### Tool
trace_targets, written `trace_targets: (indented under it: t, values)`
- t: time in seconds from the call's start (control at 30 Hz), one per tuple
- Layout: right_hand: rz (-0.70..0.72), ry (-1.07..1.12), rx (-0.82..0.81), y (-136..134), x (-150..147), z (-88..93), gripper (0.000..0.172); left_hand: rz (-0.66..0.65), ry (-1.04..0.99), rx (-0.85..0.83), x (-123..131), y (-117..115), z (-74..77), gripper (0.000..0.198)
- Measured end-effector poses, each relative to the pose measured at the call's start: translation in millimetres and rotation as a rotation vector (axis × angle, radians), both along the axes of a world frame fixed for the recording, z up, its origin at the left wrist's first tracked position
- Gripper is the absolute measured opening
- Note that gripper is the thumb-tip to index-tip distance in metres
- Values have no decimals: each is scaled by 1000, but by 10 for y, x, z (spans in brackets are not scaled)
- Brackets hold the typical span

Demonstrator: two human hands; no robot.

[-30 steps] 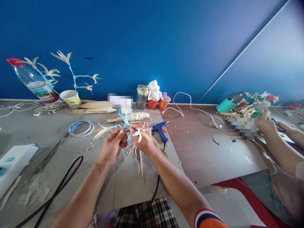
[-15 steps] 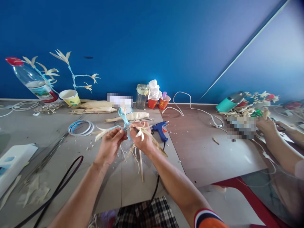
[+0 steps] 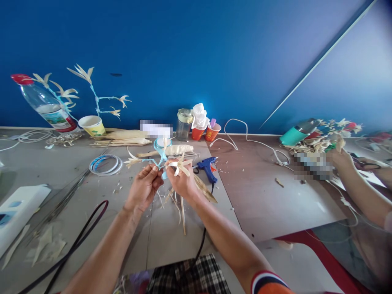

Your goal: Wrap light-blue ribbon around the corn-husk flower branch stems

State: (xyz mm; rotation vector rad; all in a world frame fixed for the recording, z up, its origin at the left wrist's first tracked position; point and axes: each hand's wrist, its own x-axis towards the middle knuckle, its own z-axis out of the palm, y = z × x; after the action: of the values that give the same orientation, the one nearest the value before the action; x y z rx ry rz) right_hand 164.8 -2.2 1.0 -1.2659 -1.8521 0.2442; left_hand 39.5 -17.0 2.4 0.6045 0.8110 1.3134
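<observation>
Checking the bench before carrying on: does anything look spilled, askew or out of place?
Mostly clutter: tan strips and pale crumbs lie scattered on the table, looking untidy. The red-capped bottle at far left appears to lean, though lens distortion may explain that. No liquid spill shows.

Along the wall (image 3: 183, 53), at the back of the table (image 3: 165, 245), stand from left to right a bottle (image 3: 53, 114), a cup (image 3: 96, 129), a jar (image 3: 183, 126), two cups (image 3: 212, 134) and, well apart, a flask (image 3: 292, 136). A stem (image 3: 97, 100) rises at the first cup (in it or behind, I cannot tell). Tissue (image 3: 199, 116) tops the left of the pair. In front, the left hand (image 3: 147, 181) and right hand (image 3: 180, 181) have a sprig (image 3: 152, 161) between them, a coil (image 3: 92, 166) to their left, a glue gun (image 3: 208, 168) just right.
</observation>
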Motion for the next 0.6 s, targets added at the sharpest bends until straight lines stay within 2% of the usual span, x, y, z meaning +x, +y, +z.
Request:
trace_targets:
  t: [0.17,0.33,0.47,0.6]
  values:
    - [-27,69,-108,-38,-36,-9,22,8,-22,-27,-1,-7,-2,24]
    - [-16,287,-286,-72,-55,19,20,11,-24,-16,-2,1,-23,25]
    - [2,370,-340,-83,-62,51,20,16,-14,-10,4,1,-30,25]
    - [10,463,-462,-96,-69,71,21,10,-15,-7,15,-6,-31,24]
